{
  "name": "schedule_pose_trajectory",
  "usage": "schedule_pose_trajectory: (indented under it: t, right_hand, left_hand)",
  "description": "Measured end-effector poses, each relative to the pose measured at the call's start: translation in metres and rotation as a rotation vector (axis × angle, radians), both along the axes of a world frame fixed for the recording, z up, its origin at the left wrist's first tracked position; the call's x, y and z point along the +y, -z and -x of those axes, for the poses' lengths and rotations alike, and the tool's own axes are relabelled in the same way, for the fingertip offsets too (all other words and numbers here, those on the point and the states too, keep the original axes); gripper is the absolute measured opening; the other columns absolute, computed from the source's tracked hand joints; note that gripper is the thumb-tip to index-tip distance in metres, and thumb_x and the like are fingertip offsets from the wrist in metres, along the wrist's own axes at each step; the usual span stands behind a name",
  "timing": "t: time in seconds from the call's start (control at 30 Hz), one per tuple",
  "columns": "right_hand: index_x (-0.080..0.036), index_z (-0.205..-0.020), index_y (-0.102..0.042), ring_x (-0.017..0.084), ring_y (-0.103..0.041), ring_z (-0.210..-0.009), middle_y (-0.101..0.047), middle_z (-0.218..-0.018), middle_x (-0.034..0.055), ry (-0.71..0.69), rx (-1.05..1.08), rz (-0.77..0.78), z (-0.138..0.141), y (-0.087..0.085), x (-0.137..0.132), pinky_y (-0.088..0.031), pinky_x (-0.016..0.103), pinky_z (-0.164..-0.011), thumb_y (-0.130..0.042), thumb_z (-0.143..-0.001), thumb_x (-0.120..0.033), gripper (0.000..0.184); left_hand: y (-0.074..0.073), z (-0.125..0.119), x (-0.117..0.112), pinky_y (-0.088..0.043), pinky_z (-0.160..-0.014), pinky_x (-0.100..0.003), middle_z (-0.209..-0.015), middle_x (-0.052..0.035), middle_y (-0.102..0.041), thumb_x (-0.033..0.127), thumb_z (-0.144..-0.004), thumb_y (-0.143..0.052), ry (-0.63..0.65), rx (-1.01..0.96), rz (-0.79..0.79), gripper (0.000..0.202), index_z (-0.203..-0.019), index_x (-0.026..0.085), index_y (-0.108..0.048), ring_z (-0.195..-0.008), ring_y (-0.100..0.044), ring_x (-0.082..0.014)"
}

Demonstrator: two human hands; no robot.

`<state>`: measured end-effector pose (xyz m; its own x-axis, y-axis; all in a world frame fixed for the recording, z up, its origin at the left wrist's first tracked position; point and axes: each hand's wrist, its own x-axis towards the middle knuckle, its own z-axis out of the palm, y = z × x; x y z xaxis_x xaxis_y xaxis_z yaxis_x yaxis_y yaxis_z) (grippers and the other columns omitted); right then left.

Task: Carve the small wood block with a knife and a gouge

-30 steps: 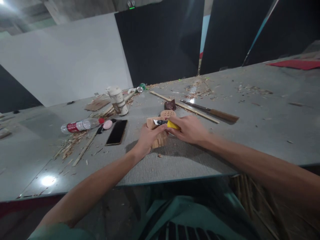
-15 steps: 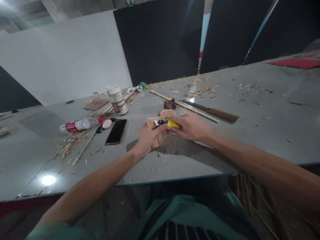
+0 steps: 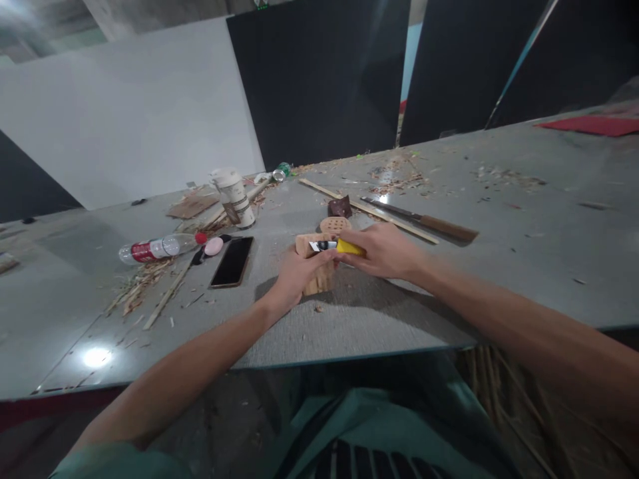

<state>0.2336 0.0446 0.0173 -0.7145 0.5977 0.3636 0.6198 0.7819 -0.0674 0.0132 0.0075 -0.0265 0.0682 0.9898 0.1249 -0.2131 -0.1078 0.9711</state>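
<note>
A light wooden block (image 3: 317,285) rests on the grey table in front of me. My left hand (image 3: 296,271) is closed around its left side, thumb stretched toward the blade. In my right hand (image 3: 383,251) is a utility knife (image 3: 350,248) with a yellow handle and black front. Its blade points left and lies at the upper part of the block; whether it cuts in, I cannot tell. Just beyond the block sits a round tan piece with small holes (image 3: 335,225), and behind that a dark brown crumpled piece (image 3: 340,207).
A phone (image 3: 232,262), a pink oval object (image 3: 214,247) and a plastic bottle (image 3: 160,248) lie to the left. Behind them stands a white cup (image 3: 234,199). A wooden-handled saw-like tool (image 3: 424,219) and a long wood strip (image 3: 369,210) lie to the right. Shavings litter the table (image 3: 524,266).
The knife and both hands have shifted very slightly to the right along with the block. The grip of each hand looks the same.
</note>
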Motion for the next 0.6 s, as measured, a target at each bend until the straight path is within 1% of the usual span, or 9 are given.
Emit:
schedule_pose_trajectory:
  t: [0.13, 0.33, 0.4, 0.5, 0.6]
  right_hand:
    - [-0.017, -0.124, -0.074, 0.019, -0.046, -0.062, -0.067, -0.074, 0.0062, -0.022, -0.021, -0.009, -0.004, -0.002, 0.002, -0.020, 0.035, -0.064, -0.045, -0.111, -0.060, 0.053]
    - [-0.017, -0.131, -0.074, 0.018, -0.042, -0.059, -0.065, -0.071, 0.0047, -0.013, -0.036, -0.028, -0.004, -0.002, 0.002, -0.020, 0.035, -0.064, -0.045, -0.112, -0.060, 0.055]
    - [-0.018, -0.131, -0.074, 0.018, -0.042, -0.058, -0.065, -0.070, 0.0043, 0.011, -0.034, -0.037, -0.002, -0.003, 0.000, -0.019, 0.035, -0.064, -0.044, -0.112, -0.061, 0.056]
    - [-0.017, -0.126, -0.074, 0.018, -0.040, -0.057, -0.064, -0.069, 0.0043, 0.068, -0.019, -0.052, 0.002, -0.003, -0.004, -0.017, 0.035, -0.064, -0.042, -0.112, -0.065, 0.059]
    - [-0.017, -0.126, -0.072, 0.018, -0.039, -0.056, -0.063, -0.068, 0.0039, 0.121, 0.000, -0.066, 0.007, -0.002, -0.010, -0.016, 0.035, -0.064, -0.041, -0.112, -0.066, 0.060]
  left_hand:
    - [0.002, 0.000, 0.000, -0.063, -0.081, -0.033, -0.102, -0.0065, -0.084, 0.046, -0.074, -0.101, 0.032, 0.008, -0.002, 0.048, -0.110, 0.019, -0.083, -0.087, -0.079, -0.0214]
    - [0.001, 0.001, -0.003, -0.062, -0.080, -0.033, -0.100, -0.0064, -0.084, 0.046, -0.077, -0.100, 0.051, 0.003, -0.016, 0.047, -0.112, 0.020, -0.083, -0.087, -0.079, -0.0220]
    - [-0.002, 0.000, -0.004, -0.063, -0.081, -0.034, -0.101, -0.0062, -0.084, 0.046, -0.078, -0.100, 0.049, -0.014, -0.023, 0.048, -0.115, 0.021, -0.083, -0.086, -0.079, -0.0214]
    - [-0.005, -0.003, -0.005, -0.064, -0.082, -0.034, -0.108, -0.0061, -0.084, 0.047, -0.079, -0.099, 0.027, -0.051, -0.033, 0.051, -0.120, 0.022, -0.082, -0.087, -0.079, -0.0204]
    - [-0.005, -0.006, -0.005, -0.065, -0.080, -0.032, -0.108, -0.0051, -0.083, 0.048, -0.078, -0.099, -0.012, -0.080, -0.042, 0.049, -0.117, 0.023, -0.082, -0.084, -0.078, -0.0187]
